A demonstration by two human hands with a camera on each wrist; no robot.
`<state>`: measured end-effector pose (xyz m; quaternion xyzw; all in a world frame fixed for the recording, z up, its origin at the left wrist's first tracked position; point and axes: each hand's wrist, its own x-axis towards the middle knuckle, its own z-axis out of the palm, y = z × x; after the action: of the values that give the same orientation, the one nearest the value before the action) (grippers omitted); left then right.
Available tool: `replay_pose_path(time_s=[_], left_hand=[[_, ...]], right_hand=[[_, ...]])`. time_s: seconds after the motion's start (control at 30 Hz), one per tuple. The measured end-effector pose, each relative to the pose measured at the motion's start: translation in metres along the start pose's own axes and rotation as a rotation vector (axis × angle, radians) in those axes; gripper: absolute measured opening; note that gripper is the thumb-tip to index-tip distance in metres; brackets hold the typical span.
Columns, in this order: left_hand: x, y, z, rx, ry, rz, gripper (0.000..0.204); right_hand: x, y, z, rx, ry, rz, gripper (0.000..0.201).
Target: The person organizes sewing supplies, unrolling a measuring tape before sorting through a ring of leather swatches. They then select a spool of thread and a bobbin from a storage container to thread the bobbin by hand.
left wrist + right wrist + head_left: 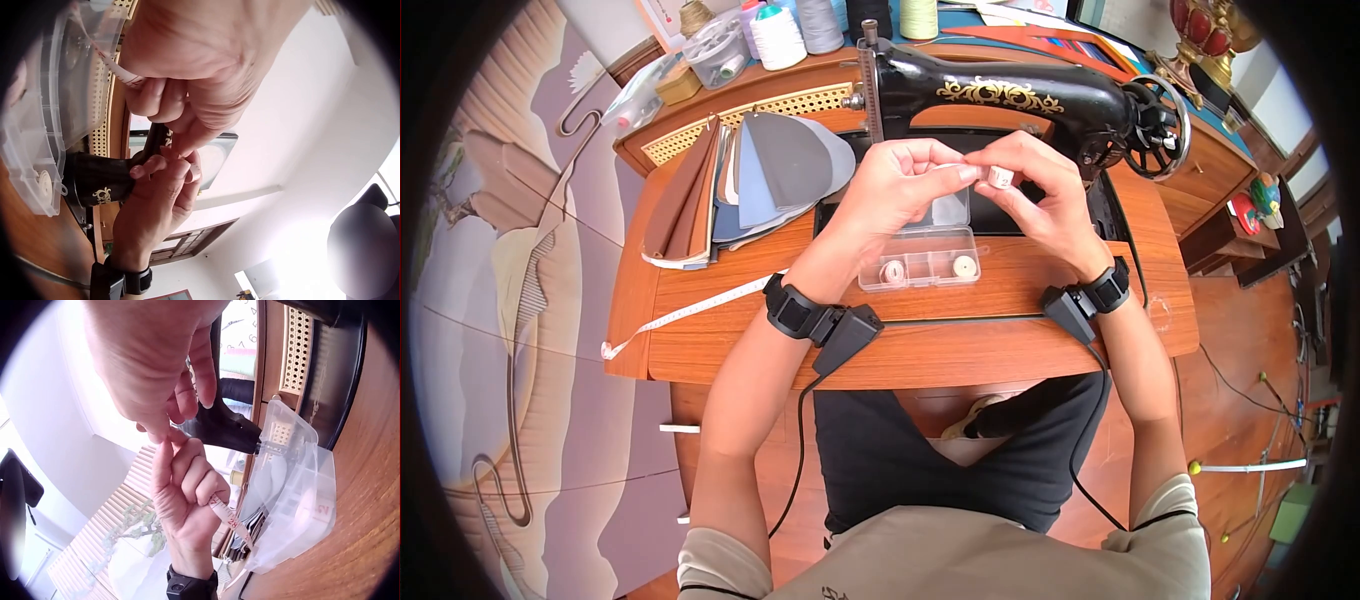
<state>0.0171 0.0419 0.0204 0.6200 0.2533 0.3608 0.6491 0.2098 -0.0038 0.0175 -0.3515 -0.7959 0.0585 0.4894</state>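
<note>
Above the sewing table, the left hand (900, 195) and right hand (1040, 185) meet at their fingertips. A small white roll of tape (1000, 177) sits in the right hand's fingers. White measuring tape (231, 522) with red numbers comes out of the left hand's curled fingers (197, 478) in the right wrist view; its far part (700, 308) lies across the table to the left edge. What the touching fingertips pinch is mostly hidden. Below the hands stands an open clear plastic box (920, 262) with round white items in its compartments.
A black sewing machine (1000, 90) stands behind the hands, its handwheel (1157, 130) at the right. Fanned fabric swatches (785, 170) lie at the left. Thread spools (778, 38) and a clear container (718, 48) stand along the back.
</note>
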Motion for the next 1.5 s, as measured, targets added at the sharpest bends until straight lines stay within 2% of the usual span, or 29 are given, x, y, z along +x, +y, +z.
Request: replay_pose_path(time_s=[0.07, 0.23, 0.4, 0.63, 0.7, 0.77, 0.83, 0.9, 0.93, 1.0, 1.07, 1.2, 1.43, 1.5], left_hand=[[0.0, -0.001, -0.001, -0.006, -0.019, -0.017, 0.02], [0.001, -0.002, 0.003, 0.051, -0.023, -0.02, 0.019], [0.006, -0.013, 0.002, 0.219, 0.006, 0.117, 0.019], [0.004, -0.01, 0.006, 0.329, 0.055, 0.104, 0.019], [0.003, -0.009, 0.007, 0.438, 0.063, 0.136, 0.02], [0.006, -0.014, 0.003, 0.367, 0.048, 0.159, 0.02], [0.008, -0.018, 0.001, 0.296, 0.034, 0.183, 0.021], [0.009, -0.015, 0.003, 0.124, 0.01, 0.296, 0.022], [0.006, -0.011, 0.003, 0.124, 0.011, 0.298, 0.022], [-0.001, 0.0, 0.004, 0.034, -0.05, 0.162, 0.024], [-0.002, 0.001, 0.005, 0.014, -0.049, 0.121, 0.024], [-0.003, 0.002, 0.002, -0.074, -0.087, 0.039, 0.022], [0.0, -0.001, 0.001, 0.005, -0.073, 0.08, 0.023], [0.002, -0.002, -0.001, 0.126, -0.027, 0.11, 0.022]], right_hand=[[0.001, 0.002, 0.001, 0.017, 0.014, -0.048, 0.022], [0.0, -0.002, -0.002, -0.263, -0.066, -0.011, 0.023], [-0.003, 0.0, -0.002, -0.281, -0.08, 0.009, 0.026], [-0.005, 0.003, 0.0, -0.322, -0.095, -0.007, 0.029], [-0.005, 0.003, 0.001, -0.317, -0.086, -0.007, 0.029], [-0.004, 0.001, 0.002, -0.312, -0.078, -0.008, 0.029], [-0.002, -0.004, 0.003, -0.125, -0.022, 0.107, 0.029], [-0.003, -0.003, 0.003, -0.053, 0.0, 0.125, 0.029], [-0.003, -0.002, 0.003, 0.02, 0.024, 0.143, 0.029], [-0.002, -0.006, 0.002, 0.073, 0.027, 0.159, 0.029], [-0.003, -0.005, 0.0, 0.126, 0.028, 0.175, 0.029], [-0.003, 0.002, 0.002, 0.185, 0.031, 0.082, 0.027], [-0.001, 0.001, 0.0, 0.003, 0.043, -0.053, 0.021], [-0.001, 0.0, -0.002, -0.053, 0.026, -0.049, 0.02]])
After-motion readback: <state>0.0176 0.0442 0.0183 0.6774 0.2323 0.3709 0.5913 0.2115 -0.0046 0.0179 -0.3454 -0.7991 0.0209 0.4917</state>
